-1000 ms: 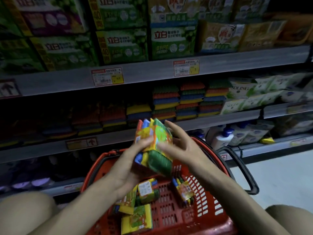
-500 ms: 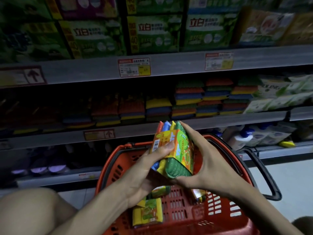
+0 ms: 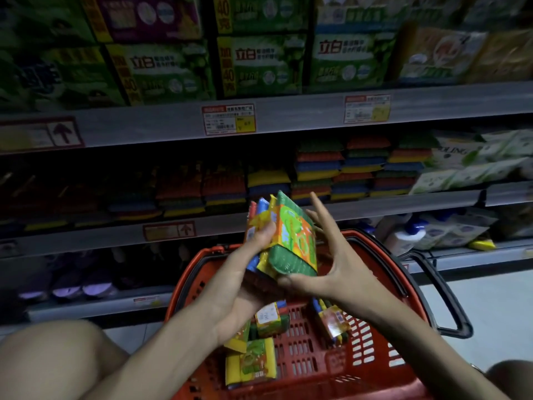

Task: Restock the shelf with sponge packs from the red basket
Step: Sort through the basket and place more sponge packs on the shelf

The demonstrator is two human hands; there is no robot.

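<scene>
L hand (image 3: 242,281) tight round sponge pack (image 3: 291,238), thumb on label; R hand (image 3: 337,264) splayed wide, thumb at pack base.

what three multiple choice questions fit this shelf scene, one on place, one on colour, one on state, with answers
1. Where is the sponge bundle?
A. on the shelf
B. over the red basket, gripped by the left hand
C. on the floor

2. What colour is the basket handle?
A. white
B. black
C. yellow

3. What state is the basket in?
A. empty
B. tipped over
C. upright, with loose packs inside

Answers: 1 B, the left thumb presses the bundle's front while the right hand steadies it with spread fingers. 2 B, the loop at the right is black. 3 C, several packs lie on the basket's bottom.
</scene>
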